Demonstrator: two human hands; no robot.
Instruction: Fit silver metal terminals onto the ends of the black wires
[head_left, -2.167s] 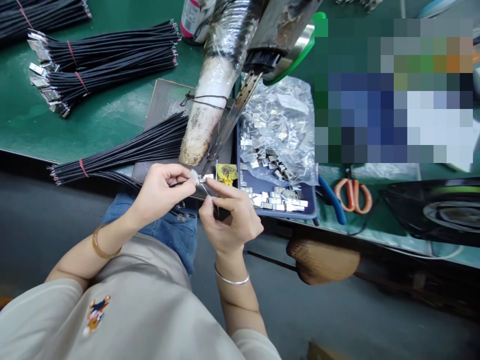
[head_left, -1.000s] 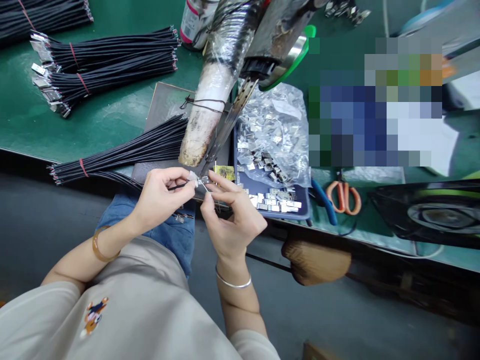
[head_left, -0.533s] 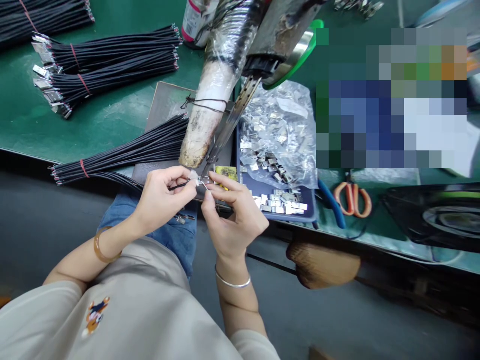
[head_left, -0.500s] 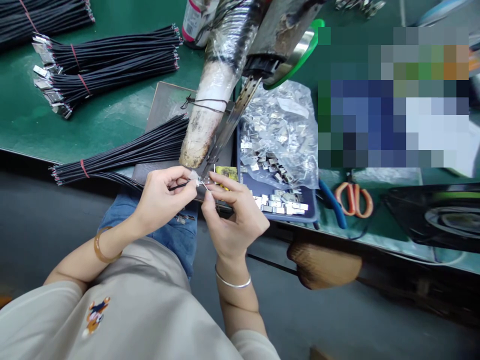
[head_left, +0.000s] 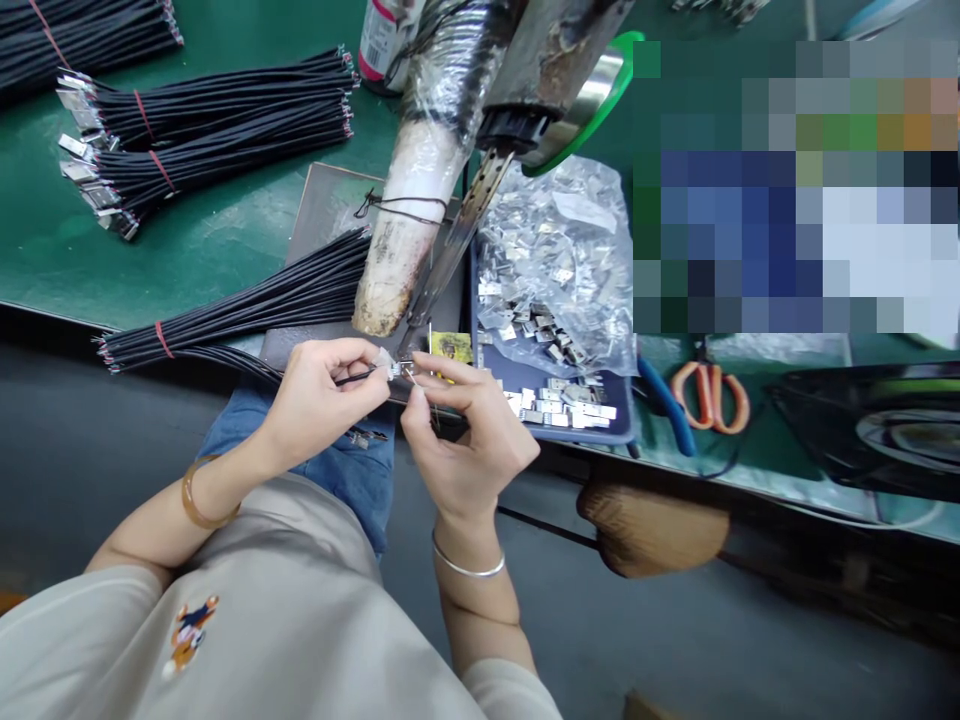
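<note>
My left hand (head_left: 326,395) pinches a black cable (head_left: 352,379) near its end, where a small metal connector (head_left: 403,368) shows beyond the fingertips. Just to the right, my right hand (head_left: 472,425) has thumb and fingers closed around a thin wire-like strand (head_left: 417,384) that reaches the connector. The tips of both hands nearly meet below a soldering iron (head_left: 457,235), whose lower end is close to the connector. A white-tipped, plastic-wrapped tube (head_left: 397,240) hangs beside the iron. Behind my left hand lies a bundle of black cables (head_left: 247,295) tied with a red band.
More cable bundles (head_left: 217,125) lie at the upper left. Right of my hands stands a blue tray (head_left: 491,365) with bagged and loose metal connectors. Beyond it are orange-handled scissors (head_left: 709,395), blue-handled pliers (head_left: 671,410) and a green-rimmed spool (head_left: 592,110). A yellow sponge (head_left: 452,347) sits behind my right hand.
The view has shifted slightly. Both hands keep their grips, and the strand at my right fingertips now hangs down lower beside the thumb.
</note>
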